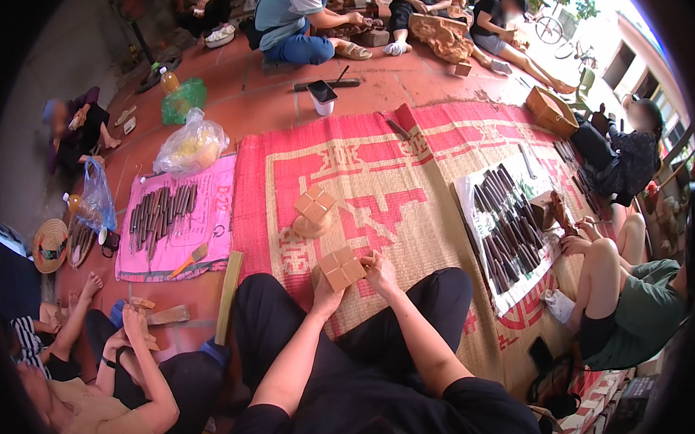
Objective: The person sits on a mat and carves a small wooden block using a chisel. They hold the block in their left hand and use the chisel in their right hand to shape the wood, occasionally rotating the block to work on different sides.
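My left hand (327,299) is closed round a square light-brown wooden block (342,269), held up between my knees. Pale lines cross on its upper face. At the block's right edge, my right hand (381,274) has thumb and fingertips pinched together; whatever they grip is too small to make out. Just beyond my hands, a second block (315,204) with similar crossed lines rests on a rounded wooden piece (310,225) on the red and straw-coloured woven mat (394,196).
Dark carving tools lie in rows on a pink sheet (220,189) at left and a white sheet (517,296) at right. A brush (190,260) and a long wooden strip (228,297) lie left of my knee. Co-workers sit close on both sides and at the far end.
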`<action>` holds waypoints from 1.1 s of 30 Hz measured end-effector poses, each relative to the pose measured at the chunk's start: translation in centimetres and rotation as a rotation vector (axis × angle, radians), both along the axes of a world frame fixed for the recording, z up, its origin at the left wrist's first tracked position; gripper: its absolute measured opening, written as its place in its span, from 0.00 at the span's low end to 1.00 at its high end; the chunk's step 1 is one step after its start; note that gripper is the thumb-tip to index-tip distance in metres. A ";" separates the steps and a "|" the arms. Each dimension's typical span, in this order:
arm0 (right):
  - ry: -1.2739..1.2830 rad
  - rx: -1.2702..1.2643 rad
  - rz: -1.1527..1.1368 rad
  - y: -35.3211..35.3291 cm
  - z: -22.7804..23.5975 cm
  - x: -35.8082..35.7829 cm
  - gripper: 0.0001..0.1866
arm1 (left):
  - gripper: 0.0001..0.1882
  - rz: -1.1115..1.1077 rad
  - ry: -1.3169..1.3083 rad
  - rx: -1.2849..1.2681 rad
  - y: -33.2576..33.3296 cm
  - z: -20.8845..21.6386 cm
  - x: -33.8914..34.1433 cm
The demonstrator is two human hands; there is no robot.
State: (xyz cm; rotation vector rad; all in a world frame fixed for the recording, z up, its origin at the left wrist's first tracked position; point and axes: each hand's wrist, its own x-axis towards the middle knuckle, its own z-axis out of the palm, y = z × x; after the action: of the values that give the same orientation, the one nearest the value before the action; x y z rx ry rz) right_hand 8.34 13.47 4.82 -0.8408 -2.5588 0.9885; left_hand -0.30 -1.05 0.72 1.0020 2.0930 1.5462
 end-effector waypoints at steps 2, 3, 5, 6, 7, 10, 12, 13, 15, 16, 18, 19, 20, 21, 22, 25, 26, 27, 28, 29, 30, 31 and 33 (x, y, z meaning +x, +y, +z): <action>0.103 -0.055 0.032 -0.3 0.9 0.1 0.09 | 0.17 -0.007 -0.055 0.013 -0.1 0.0 0.1; 0.151 -0.144 0.049 -0.7 1.2 0.0 0.08 | 0.18 -0.004 -0.111 0.026 -0.3 0.0 0.2; 0.253 -0.261 0.047 -1.9 2.9 0.3 0.10 | 0.18 -0.009 -0.166 0.006 0.1 1.1 0.4; 0.264 -0.376 0.020 -2.1 2.5 0.7 0.10 | 0.19 -0.013 -0.164 -0.035 0.1 1.7 0.6; 0.281 -0.495 -0.004 -2.6 2.2 0.9 0.10 | 0.19 -0.014 -0.157 -0.080 -0.1 2.3 0.6; 0.312 -0.698 -0.076 -3.4 1.6 1.3 0.10 | 0.19 -0.030 -0.088 -0.006 0.0 1.2 0.3; 0.313 -0.512 -0.095 -3.9 1.4 1.3 0.11 | 0.19 -0.067 -0.187 -0.054 -0.1 1.9 0.3; 0.304 -0.286 -0.078 -4.1 1.3 0.9 0.11 | 0.19 -0.077 -0.232 -0.080 -0.3 2.6 0.2; 0.254 0.014 -0.047 -4.6 0.4 0.5 0.12 | 0.18 -0.039 -0.220 -0.093 -0.8 0.3 0.0; 0.215 0.046 -0.034 -4.5 0.3 0.6 0.11 | 0.18 -0.019 -0.214 -0.094 -0.6 0.4 -0.1; 0.137 0.110 -0.005 -4.4 0.0 0.8 0.10 | 0.17 -0.033 -0.174 -0.065 -0.6 0.6 0.0; 0.015 0.139 0.012 -4.3 -0.5 1.1 0.10 | 0.17 -0.042 -0.157 -0.047 -0.5 1.0 0.2; -0.107 0.167 0.029 -4.1 -1.4 1.2 0.10 | 0.17 -0.051 -0.145 -0.053 -0.5 0.4 0.1; -0.230 0.194 0.046 -4.0 -2.1 1.3 0.10 | 0.17 -0.060 -0.133 -0.058 -0.5 -0.3 -0.1; -0.241 0.187 0.054 -3.9 -2.3 1.2 0.11 | 0.17 -0.065 -0.118 -0.065 -0.6 -0.5 -0.4; -0.174 0.073 0.018 -3.1 -2.9 0.9 0.14 | 0.18 -0.069 -0.070 -0.164 -0.8 -1.1 -0.5; -0.128 0.036 -0.011 -2.9 -2.0 0.4 0.14 | 0.19 -0.070 -0.073 -0.169 -0.6 -1.2 -0.7; -0.081 -0.001 -0.038 -3.7 -1.2 0.6 0.15 | 0.19 -0.071 -0.076 -0.175 -1.2 -1.2 -0.4; -0.021 -0.020 -0.062 -3.7 -0.2 0.4 0.15 | 0.20 -0.070 -0.065 -0.162 -1.0 -1.0 -0.7; 0.047 0.011 -0.063 -3.9 -0.3 0.4 0.15 | 0.21 -0.079 -0.048 -0.160 -0.9 -0.7 -0.8; 0.110 0.042 -0.065 -3.9 -0.6 0.5 0.16 | 0.22 -0.090 -0.034 -0.159 -0.7 -0.6 -0.8; 0.057 0.069 -0.044 -4.1 -1.3 0.5 0.16 | 0.23 -0.082 -0.053 -0.131 -0.8 -0.9 -0.9; -0.052 0.104 -0.031 -3.1 -2.0 0.1 0.13 | 0.21 -0.097 -0.132 -0.048 -0.6 -0.7 -0.9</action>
State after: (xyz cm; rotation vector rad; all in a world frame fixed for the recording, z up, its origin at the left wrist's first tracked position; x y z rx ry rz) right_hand 8.39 10.37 2.86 -0.8853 -2.6070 0.8272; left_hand -1.24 -1.66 0.03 0.9428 1.9536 1.4666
